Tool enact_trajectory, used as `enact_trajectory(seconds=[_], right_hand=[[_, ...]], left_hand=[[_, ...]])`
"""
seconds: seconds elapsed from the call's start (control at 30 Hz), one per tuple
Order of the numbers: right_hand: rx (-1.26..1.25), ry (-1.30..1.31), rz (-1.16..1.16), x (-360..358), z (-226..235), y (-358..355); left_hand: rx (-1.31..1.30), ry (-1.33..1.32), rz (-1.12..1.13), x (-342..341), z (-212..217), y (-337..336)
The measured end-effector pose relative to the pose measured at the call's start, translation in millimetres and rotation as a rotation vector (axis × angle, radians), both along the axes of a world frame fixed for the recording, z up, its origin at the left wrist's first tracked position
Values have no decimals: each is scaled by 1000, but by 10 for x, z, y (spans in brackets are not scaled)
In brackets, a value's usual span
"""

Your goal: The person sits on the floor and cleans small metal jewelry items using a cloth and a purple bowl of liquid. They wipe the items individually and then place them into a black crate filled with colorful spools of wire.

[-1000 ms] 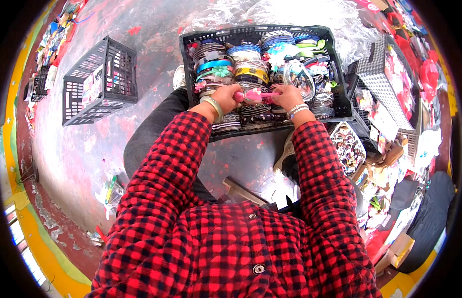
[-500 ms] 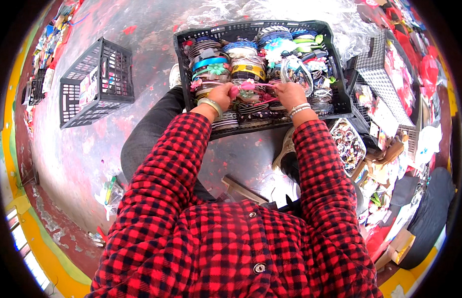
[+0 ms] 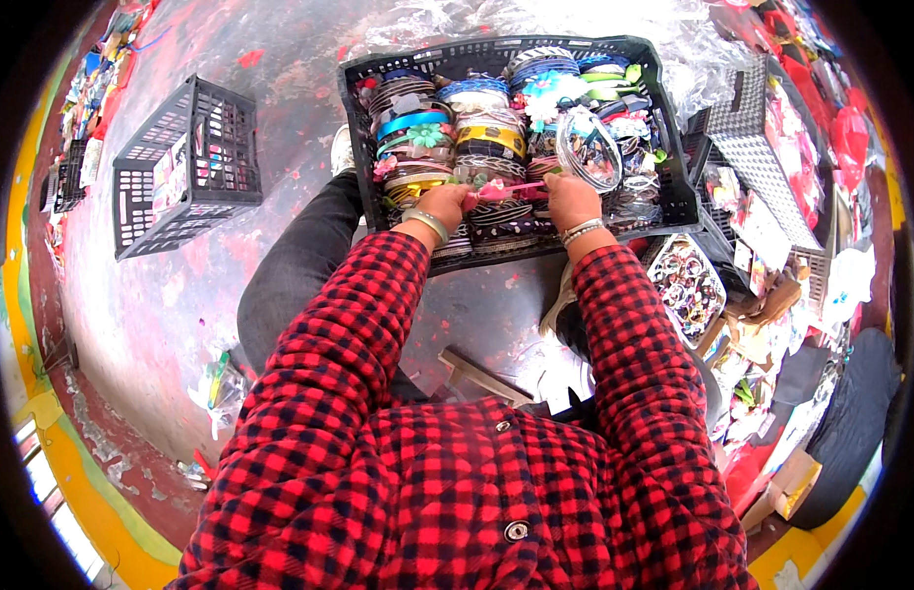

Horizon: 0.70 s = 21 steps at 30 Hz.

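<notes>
A pink headband with a bow [image 3: 498, 189] stretches between my two hands, above the near rows of a large black crate [image 3: 678, 211]. Its left end is pinched in my left hand [image 3: 445, 206], which wears a pale bangle. My right hand [image 3: 575, 200], with beaded bracelets at the wrist, grips the other end. Beneath and beyond lie rows of bundled headbands in the crate: a blue band [image 3: 412, 122], a yellow one [image 3: 493, 139], a green flower [image 3: 424, 135] and a pale blue flower [image 3: 555, 88]. Clear-wrapped hoops [image 3: 589, 149] stand just past my right hand.
A smaller black crate [image 3: 226, 147] stands on the floor to the left. On the right are a grey woven basket [image 3: 762, 157] and a white basket of small trinkets [image 3: 686, 285]. A wooden piece [image 3: 483, 377] lies before me, clear plastic sheeting [image 3: 703, 59] beyond.
Both hands have come slightly nearer to me and lower, toward the crate's near side, with the pink headband still between them. More of the headband rows beyond shows now.
</notes>
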State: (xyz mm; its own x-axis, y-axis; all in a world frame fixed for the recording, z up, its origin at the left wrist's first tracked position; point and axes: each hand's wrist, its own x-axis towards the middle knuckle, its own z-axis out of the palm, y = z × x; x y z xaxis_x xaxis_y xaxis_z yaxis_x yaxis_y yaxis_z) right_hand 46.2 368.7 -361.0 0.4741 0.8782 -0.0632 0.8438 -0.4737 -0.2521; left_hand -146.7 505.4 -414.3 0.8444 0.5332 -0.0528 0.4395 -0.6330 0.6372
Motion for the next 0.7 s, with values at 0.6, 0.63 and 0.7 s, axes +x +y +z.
enact_trajectory(seconds=[0.6, 0.63, 0.7], right_hand=[[-153, 179, -79, 115, -202, -11], [-172, 153, -91, 106, -209, -23], [-122, 134, -67, 111, -220, -32]], left_hand=[[342, -40, 68, 32, 69, 58], [353, -66, 66, 22, 50, 59], [300, -140, 97, 8, -11, 88]])
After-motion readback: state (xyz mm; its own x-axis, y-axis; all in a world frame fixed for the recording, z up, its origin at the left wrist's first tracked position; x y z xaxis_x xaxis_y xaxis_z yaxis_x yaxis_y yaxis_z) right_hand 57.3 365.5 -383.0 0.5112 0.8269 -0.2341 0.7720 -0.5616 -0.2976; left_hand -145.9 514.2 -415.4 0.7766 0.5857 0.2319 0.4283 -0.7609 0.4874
